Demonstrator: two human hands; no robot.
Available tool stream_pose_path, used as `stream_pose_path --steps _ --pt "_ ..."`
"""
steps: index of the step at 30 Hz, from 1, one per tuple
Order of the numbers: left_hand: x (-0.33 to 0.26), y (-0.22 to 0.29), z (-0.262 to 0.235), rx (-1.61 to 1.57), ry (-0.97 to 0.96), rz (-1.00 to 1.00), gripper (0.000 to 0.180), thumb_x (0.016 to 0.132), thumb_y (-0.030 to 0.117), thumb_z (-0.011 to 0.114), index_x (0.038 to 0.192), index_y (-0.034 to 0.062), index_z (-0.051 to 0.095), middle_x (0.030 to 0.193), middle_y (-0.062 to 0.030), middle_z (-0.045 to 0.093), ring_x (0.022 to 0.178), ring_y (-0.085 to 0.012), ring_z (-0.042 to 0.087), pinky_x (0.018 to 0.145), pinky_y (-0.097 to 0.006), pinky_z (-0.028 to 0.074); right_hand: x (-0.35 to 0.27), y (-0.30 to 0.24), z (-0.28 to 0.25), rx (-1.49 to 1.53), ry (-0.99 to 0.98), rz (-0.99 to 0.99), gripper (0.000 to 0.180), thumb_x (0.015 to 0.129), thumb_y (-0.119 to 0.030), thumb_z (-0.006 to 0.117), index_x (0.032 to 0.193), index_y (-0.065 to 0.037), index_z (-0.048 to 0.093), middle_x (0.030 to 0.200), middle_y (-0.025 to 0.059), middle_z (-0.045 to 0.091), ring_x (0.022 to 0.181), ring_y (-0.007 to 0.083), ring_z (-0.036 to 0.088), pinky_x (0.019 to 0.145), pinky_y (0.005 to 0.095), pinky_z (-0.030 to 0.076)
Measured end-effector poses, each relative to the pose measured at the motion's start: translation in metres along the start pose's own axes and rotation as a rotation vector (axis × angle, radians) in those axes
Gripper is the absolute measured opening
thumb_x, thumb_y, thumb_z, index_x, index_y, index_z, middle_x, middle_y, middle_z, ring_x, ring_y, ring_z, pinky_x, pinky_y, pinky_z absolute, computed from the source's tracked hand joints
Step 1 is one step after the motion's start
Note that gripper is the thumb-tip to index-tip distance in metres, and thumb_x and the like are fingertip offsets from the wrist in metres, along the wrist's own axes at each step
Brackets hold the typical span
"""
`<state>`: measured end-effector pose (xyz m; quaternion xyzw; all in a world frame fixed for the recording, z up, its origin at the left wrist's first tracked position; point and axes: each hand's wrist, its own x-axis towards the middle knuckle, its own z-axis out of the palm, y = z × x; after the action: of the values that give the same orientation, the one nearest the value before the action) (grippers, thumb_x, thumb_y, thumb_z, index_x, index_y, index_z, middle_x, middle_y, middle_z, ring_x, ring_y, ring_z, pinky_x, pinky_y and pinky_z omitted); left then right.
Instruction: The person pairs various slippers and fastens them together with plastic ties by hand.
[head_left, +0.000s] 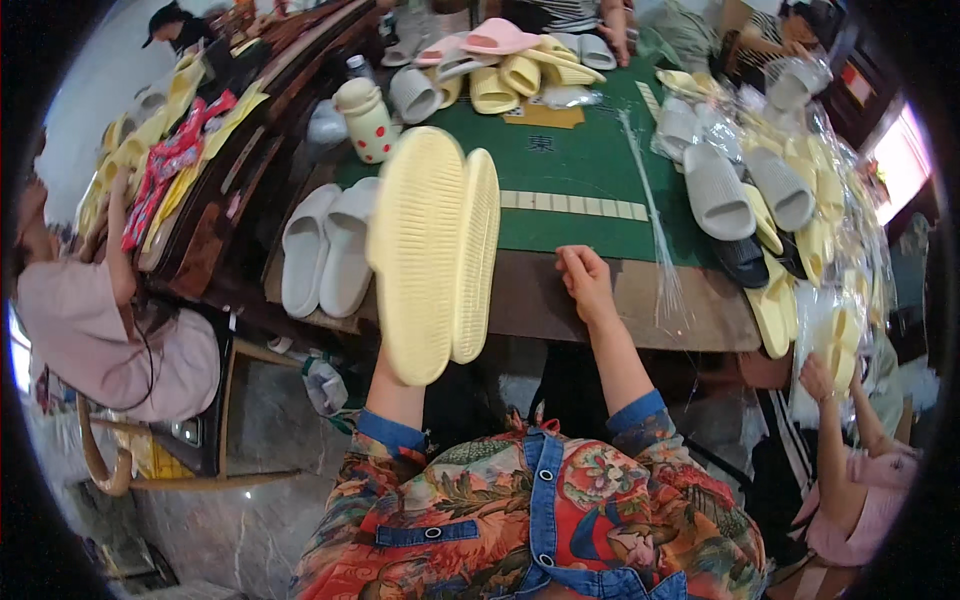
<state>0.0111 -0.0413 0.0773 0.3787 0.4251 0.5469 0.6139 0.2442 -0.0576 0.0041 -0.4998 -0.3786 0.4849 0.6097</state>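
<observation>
A pair of pale yellow slippers [425, 260] is held upright over the table's near edge, ribbed soles toward me. My left forearm [394, 398] runs up behind them; that hand grips the pair, its fingers hidden by the soles. To their right, my right hand [584, 282] is raised at the table edge with fingers curled together; whatever may be in them is too small to make out. A pair of light grey slippers [325, 250] lies just left of the yellow pair. Thin clear plastic strands [655, 215] trail across the table right of my right hand.
Behind, a slipper heap [490, 70] lies on the green table mat [570, 225], near a spotted white bottle [363, 120]. Grey and yellow slippers, some in clear plastic, pile up at right [780, 190]. Co-workers sit at left [110, 320], right [860, 490] and across the table.
</observation>
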Motion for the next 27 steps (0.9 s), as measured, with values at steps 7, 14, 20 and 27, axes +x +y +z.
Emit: stream_pose_path --steps 7,14,20,27 --pt "0.010 -0.021 -0.012 1.106 0.020 0.716 0.020 0.073 -0.001 0.051 0.092 -0.0024 0.045 0.091 -0.0201 0.048 0.091 -0.0378 0.045 0.080 -0.045 0.038 0.000 -0.002 -0.008 0.016 0.010 0.006 0.014 0.089 -0.019 0.054 0.091 -0.006 0.060 0.071 -0.0021 0.054 0.050 0.0023 0.038 0.043 0.0179 0.028" --pt "0.017 -0.076 -0.026 1.214 0.095 0.716 0.019 0.073 0.007 0.054 0.088 -0.0009 0.045 0.091 -0.0202 0.048 0.090 -0.0378 0.045 0.079 -0.047 0.035 0.014 -0.001 0.011 -0.295 0.080 -0.121 0.028 0.086 -0.024 0.058 0.104 -0.003 0.059 0.086 0.0023 0.062 0.081 0.0106 0.056 0.068 0.0262 0.045" --pt "0.015 -0.073 -0.010 1.195 -0.078 0.611 0.020 0.073 0.010 0.055 0.089 -0.0004 0.048 0.092 -0.0183 0.050 0.093 -0.0356 0.045 0.083 -0.047 0.035 0.071 -0.049 0.063 -1.133 0.082 -0.403 0.054 0.078 -0.052 0.056 0.099 -0.003 0.063 0.095 0.0152 0.063 0.091 0.0291 0.060 0.078 0.0359 0.048" --pt "0.016 -0.079 -0.012 1.188 -0.047 0.684 0.032 0.072 0.019 0.060 0.098 0.0012 0.052 0.099 -0.0155 0.052 0.099 -0.0337 0.044 0.088 -0.046 0.032 0.098 -0.014 0.061 -1.186 -0.265 -0.131 0.050 0.076 -0.052 0.057 0.091 -0.005 0.066 0.082 0.0141 0.065 0.083 0.0289 0.062 0.073 0.0369 0.048"
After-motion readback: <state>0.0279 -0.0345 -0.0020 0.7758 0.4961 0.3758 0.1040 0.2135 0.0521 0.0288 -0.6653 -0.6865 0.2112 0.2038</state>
